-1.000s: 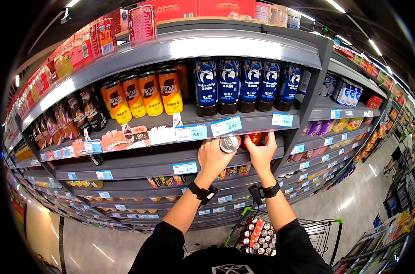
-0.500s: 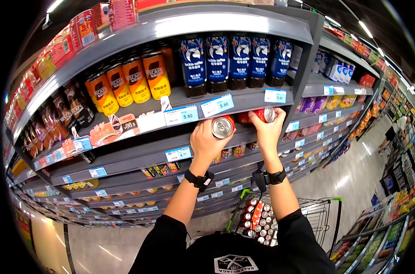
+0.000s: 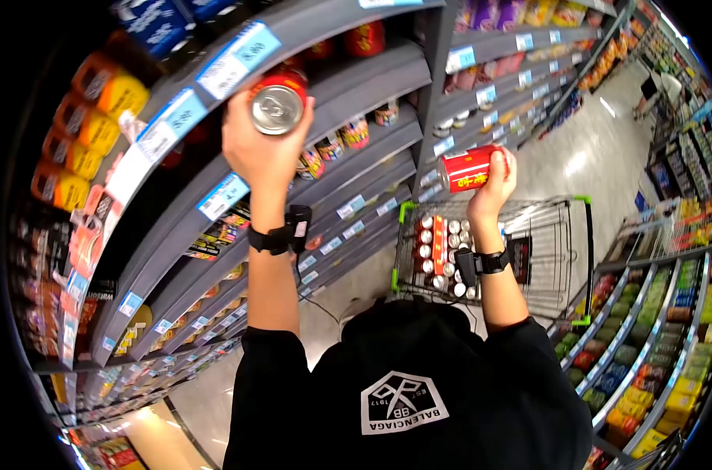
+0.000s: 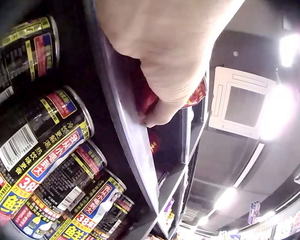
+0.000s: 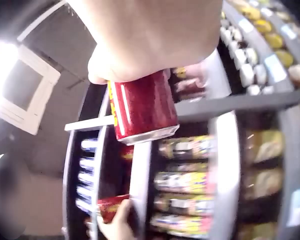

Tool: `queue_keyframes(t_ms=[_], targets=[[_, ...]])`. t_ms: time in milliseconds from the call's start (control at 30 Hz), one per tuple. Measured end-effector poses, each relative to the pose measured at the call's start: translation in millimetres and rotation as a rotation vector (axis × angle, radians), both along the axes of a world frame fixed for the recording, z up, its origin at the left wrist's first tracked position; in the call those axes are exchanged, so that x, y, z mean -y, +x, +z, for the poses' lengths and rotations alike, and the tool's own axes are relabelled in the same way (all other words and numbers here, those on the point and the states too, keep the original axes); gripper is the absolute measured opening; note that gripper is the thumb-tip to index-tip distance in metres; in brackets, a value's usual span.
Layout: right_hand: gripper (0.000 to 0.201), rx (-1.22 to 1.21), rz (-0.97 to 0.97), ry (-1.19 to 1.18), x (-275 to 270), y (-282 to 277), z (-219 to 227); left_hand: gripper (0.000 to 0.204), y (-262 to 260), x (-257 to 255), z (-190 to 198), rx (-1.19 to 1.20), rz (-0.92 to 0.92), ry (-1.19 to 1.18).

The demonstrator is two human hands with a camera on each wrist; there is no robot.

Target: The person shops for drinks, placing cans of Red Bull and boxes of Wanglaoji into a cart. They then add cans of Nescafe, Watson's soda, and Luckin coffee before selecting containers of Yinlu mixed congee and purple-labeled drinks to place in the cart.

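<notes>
My left hand grips a red drink can at the shelf edge, its silver lid tipped toward me. In the left wrist view a strip of red can shows past the fingers. My right hand holds another red can with yellow lettering, lying sideways in the air between the shelves and the shopping cart. From the right wrist, that can hangs below the fingers. Silver-topped cans stand packed in the cart, beside a red-and-yellow strip.
More red cans stand deeper on the same shelf. Blue coffee bottles and orange-and-yellow cans fill the shelf above. Small printed cans line a lower shelf. Grey shelf edges with price tags run close by the left arm.
My right hand has carried its can away from the shelf, right and down toward the cart. The left hand stays at the shelf with its can. The head view has turned right and down.
</notes>
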State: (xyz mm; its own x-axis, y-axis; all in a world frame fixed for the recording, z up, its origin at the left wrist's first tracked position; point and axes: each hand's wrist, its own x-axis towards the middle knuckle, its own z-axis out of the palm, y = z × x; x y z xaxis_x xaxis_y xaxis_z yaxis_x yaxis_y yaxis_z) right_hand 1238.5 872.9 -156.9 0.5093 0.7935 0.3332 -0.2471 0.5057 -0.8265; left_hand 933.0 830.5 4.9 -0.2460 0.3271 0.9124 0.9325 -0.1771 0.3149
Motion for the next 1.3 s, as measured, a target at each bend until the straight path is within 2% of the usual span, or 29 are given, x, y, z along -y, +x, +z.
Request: queue_keyframes(t_ms=[67,100,167,233,267,300,367,433,500,567,600,633,667,767,800,833,867,900,967,1033,1100,1133,1167,1233,1267,1300], targets=[[0.035,0.001,0.058,-0.286,9.6,30.9,-60.1,0.066,4.7,0.5,3.8,0.025,-0.033,-0.014],[0.038,0.122,0.03,-0.447,15.7,46.2,-91.7,0.067,6.6,-0.8,4.2,-0.008,-0.019,-0.006],[0.046,0.247,-0.069,-0.598,25.3,72.8,-180.9,0.068,5.9,-5.3,1.8,0.031,-0.059,-0.007],[0.052,0.264,-0.165,-0.819,56.7,74.8,-222.3,0.069,2.9,-11.3,-2.6,0.038,-0.11,0.028],[0.06,0.325,-0.061,-0.925,70.8,85.9,-257.2,0.07,6.6,-11.7,-1.6,0.006,-0.086,0.048],[0.059,0.214,-0.023,-0.956,82.7,91.7,-324.1,0.07,2.1,-13.6,-2.8,-0.091,-0.047,0.08],[0.056,0.137,0.007,-1.223,110.7,77.2,-331.5,0.075,1.1,-14.9,-4.9,-0.103,-0.012,0.08],[0.053,-0.018,0.046,-1.316,132.8,63.8,-341.1,0.079,-2.0,-18.4,-8.3,-0.154,-0.011,0.109],[0.055,-0.085,0.076,-1.289,153.1,52.3,-358.6,0.082,-7.8,-18.3,-10.5,-0.199,0.092,0.089],[0.057,0.457,0.096,-1.36,169.2,45.6,-413.9,0.083,-5.3,-16.2,-10.4,-0.269,0.206,0.069],[0.062,0.523,0.145,-1.386,172.0,40.4,-415.0,0.081,-9.6,-13.8,-9.8,-0.368,0.263,0.042],[0.067,0.589,0.196,-1.408,171.4,35.9,-411.2,0.078,-8.9,-13.7,-12.1,-0.324,0.201,0.052],[0.066,0.64,0.19,-1.433,166.1,30.0,-407.2,0.067,-3.7,-15.8,-12.6,-0.318,0.127,0.062],[0.062,0.649,0.192,-1.527,153.2,13.4,-439.1,0.044,-3.7,-11.4,-16.1,-0.305,0.21,0.021],[0.061,0.63,0.148,-1.543,148.9,8.2,-446.0,0.041,2.9,-13.9,-19.3,-0.14,0.071,0.032],[0.06,0.616,0.107,-1.562,147.3,4.1,-452.6,0.041,1.3,-15.1,-18.5,-0.136,0.008,0.048],[0.06,0.56,0.043,-1.562,151.3,-3.6,-482.6,0.041,1.5,-17.0,-20.4,-0.081,-0.073,0.067],[0.061,0.531,0.006,-1.61,150.7,-8.5,-486.5,0.044,-1.1,-15.6,-18.3,-0.07,-0.044,0.025],[0.061,0.506,-0.082,-1.63,150.3,-18.3,-499.4,0.037,1.7,-17.5,-21.1,-0.085,-0.111,0.072],[0.061,0.486,-0.15,-1.636,144.0,-25.7,-504.6,0.086,26.5,-22.5,-20.0,0.009,-0.058,0.12],[0.064,0.454,-0.212,-1.653,150.6,-34.8,-522.8,0.082,30.4,-23.9,-21.3,0.018,-0.074,0.107],[0.054,0.559,-0.26,-1.639,155.5,-39.9,-534.7,0.084,23.2,-23.0,-20.6,0.003,-0.116,0.143],[0.054,0.558,-0.259,-1.64,162.8,-41.9,-549.5,0.084,21.6,-21.9,-21.7,0.003,-0.116,0.142],[0.05,0.409,-0.163,-1.661,165.6,-36.8,-568.0,0.064,19.8,-16.6,-24.2,-0.116,-0.104,0.097],[0.04,0.374,-0.161,-1.596,167.9,-33.0,-564.2,0.033,-50.5,17.9,-15.6,-0.053,0.099,0.007],[0.031,0.456,-0.228,-1.631,161.8,-31.4,-545.7,0.034,-30.3,5.7,-22.4,-0.092,0.032,0.007]])
